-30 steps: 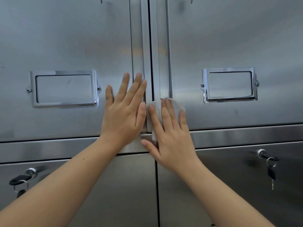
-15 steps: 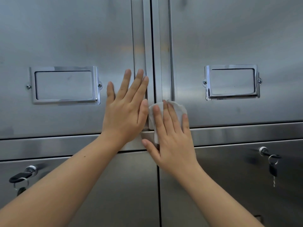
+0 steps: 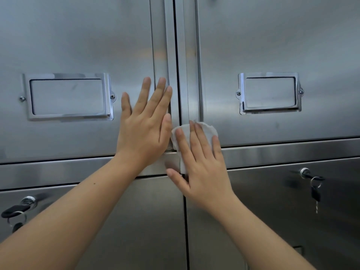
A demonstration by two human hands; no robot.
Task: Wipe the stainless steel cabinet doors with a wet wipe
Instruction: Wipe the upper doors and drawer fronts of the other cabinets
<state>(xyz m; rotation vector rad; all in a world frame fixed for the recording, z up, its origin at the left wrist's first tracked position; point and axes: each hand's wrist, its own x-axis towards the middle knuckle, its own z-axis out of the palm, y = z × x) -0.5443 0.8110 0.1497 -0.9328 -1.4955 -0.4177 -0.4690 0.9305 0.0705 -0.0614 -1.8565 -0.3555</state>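
"Two hands in view. Where do I have them?"

"My left hand (image 3: pixel 144 129) lies flat on the upper-left brushed stainless steel cabinet door (image 3: pixel 78 36), fingers straight and close together, tips at its inner edge, holding nothing. My right hand (image 3: pixel 202 168) is flat too, with straight fingers pressing the crumpled white wet wipe (image 3: pixel 209 130) against the metal."

"Where exactly is the wipe?"

"At the bottom inner corner of the upper-right stainless steel cabinet door (image 3: pixel 272 36), beside the centre seam. It hangs down over the horizontal steel rail (image 3: pixel 282 152) — its left edge is just beside my left thumb. I can also see the chrome rectangular left label frame (image 3: pixel 68 96), the matching right label frame (image 3: pixel 269 93), and a black-headed key (image 3: pixel 314 191) in the lower-right lock."
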